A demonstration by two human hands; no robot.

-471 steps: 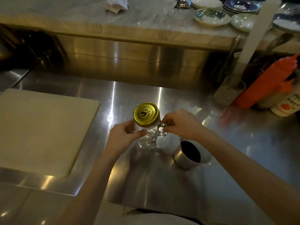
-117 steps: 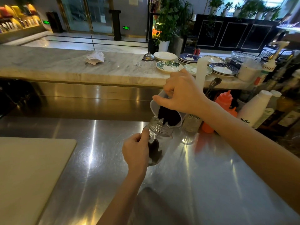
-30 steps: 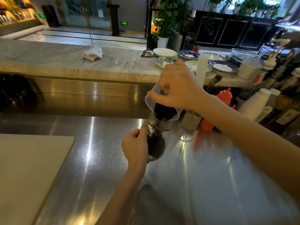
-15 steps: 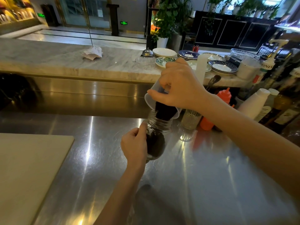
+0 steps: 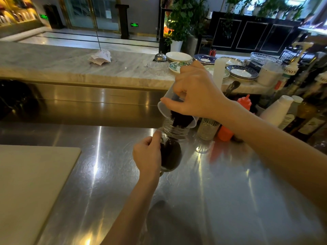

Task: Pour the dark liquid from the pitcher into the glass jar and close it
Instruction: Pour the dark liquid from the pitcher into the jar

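The right hand (image 5: 195, 93) has its grip closed around the clear pitcher (image 5: 166, 106), fingers wrapped over the upper wall and the thumb pressed along the rim. The pitcher is tipped steeply, its long axis slanting from upper left down to lower right, with the mouth facing down and toward the person and the base raised toward the marble ledge (image 5: 70, 68). Its lower lip sits right at the open mouth of the glass jar (image 5: 174, 133), and dark liquid (image 5: 180, 119) is gathered at that lip.

The left hand (image 5: 147, 156) has its grip closed on the jar's near left side, thumb up against the shoulder below the threaded neck. The jar stands upright on the steel counter (image 5: 221, 191), long axis vertical, mouth up, with no lid on it. Dark liquid fills its body up to about the shoulder.

Just right of the jar stand a ribbed glass (image 5: 207, 129) and an orange squeeze bottle (image 5: 225, 133). A pale cutting board (image 5: 30, 183) lies on the counter well to the left.
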